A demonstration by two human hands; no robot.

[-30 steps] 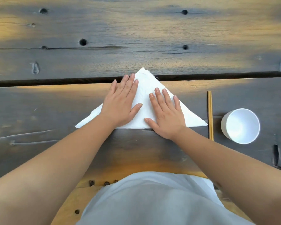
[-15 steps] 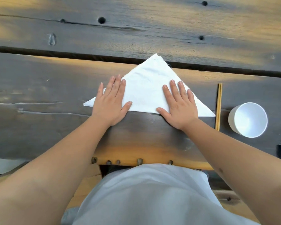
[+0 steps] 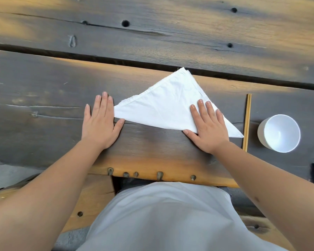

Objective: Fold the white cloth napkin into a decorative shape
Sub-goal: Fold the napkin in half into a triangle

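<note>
The white cloth napkin lies on the dark wooden table as a flat triangle, apex pointing away from me, long folded edge nearest me. My left hand rests flat on the wood at the napkin's left corner, fingers spread, its thumb touching the folded edge. My right hand presses flat on the right part of the napkin, fingers apart, covering some of the cloth near the folded edge. The napkin's right tip sticks out past that hand. Neither hand grips anything.
A pair of wooden chopsticks lies just right of the napkin's right tip. A white cup stands further right. A dark gap between table planks runs behind the napkin's apex. The table's near edge is close to my body.
Both hands have slid outward along the napkin from its centre. The left hand has moved off the cloth to the left corner; the right hand has moved toward the right tip.
</note>
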